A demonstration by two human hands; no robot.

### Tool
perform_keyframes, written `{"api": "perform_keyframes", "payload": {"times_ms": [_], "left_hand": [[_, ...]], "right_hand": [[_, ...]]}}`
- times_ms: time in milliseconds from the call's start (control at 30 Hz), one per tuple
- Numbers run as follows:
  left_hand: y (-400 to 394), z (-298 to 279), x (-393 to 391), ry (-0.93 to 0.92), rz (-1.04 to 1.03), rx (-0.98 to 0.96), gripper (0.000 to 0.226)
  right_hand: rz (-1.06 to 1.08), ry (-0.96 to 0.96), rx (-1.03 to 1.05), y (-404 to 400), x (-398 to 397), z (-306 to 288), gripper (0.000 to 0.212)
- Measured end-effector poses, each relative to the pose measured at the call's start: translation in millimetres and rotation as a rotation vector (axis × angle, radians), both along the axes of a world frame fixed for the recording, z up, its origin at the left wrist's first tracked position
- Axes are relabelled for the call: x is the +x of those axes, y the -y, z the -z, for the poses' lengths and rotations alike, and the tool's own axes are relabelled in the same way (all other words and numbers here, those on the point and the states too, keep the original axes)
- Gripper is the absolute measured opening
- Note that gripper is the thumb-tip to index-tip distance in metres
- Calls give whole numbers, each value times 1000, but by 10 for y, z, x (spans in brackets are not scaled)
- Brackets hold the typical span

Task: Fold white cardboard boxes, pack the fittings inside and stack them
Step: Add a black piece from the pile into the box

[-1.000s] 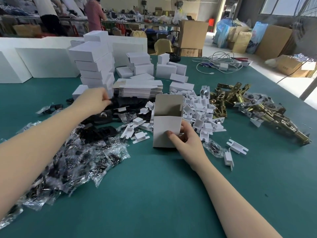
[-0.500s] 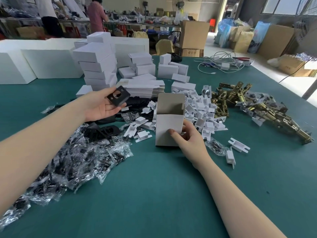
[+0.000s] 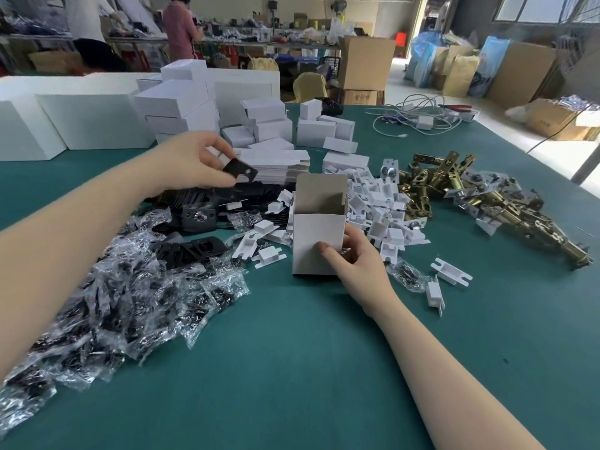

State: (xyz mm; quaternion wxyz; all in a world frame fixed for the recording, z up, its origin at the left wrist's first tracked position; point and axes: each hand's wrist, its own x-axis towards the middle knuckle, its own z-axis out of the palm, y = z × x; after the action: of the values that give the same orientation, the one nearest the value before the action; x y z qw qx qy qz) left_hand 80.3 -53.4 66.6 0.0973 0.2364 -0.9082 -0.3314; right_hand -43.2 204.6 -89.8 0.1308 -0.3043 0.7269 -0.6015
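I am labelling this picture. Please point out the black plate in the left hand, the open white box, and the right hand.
black plate (image 3: 239,170), head view, on its flat face.
open white box (image 3: 316,241), head view, on its front wall.
right hand (image 3: 358,262), head view, on the back of the hand.

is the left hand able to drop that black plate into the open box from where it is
Probably yes: the left hand holds the black plate above and left of the open box, whose top is unblocked while the right hand steadies it.

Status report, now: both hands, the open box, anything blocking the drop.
Left hand pinches black plate, up-left of the box. Right hand grips open white box, upright on green table. Box mouth unobstructed.
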Motion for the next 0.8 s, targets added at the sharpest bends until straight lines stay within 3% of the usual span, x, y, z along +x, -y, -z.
{"api": "perform_keyframes", "payload": {"times_ms": [67, 133, 233, 333, 433, 567, 800], "left_hand": [[-145, -74, -12, -176, 5, 323, 28], [-324, -142, -41, -321, 67, 437, 25], [-658, -227, -118, -377, 256, 241, 26], [-927, -221, -264, -267, 397, -167, 22], [-1045, -136, -400, -114, 440, -323, 18], [-1060, -1, -476, -22, 473, -365, 18], [-1009, 25, -576, 17, 513, -214, 16]], "right_hand": [[0, -3, 4, 0, 0, -1, 42], [-3, 0, -1, 1, 1, 3, 43], [-6, -6, -6, -3, 1, 1, 44], [-21, -1, -30, -23, 10, -5, 41], [-40, -9, -47, -53, 16, 8, 44], [-46, -21, -42, -63, 7, 7, 45], [-55, -67, -40, -44, 4, -12, 41]]}}
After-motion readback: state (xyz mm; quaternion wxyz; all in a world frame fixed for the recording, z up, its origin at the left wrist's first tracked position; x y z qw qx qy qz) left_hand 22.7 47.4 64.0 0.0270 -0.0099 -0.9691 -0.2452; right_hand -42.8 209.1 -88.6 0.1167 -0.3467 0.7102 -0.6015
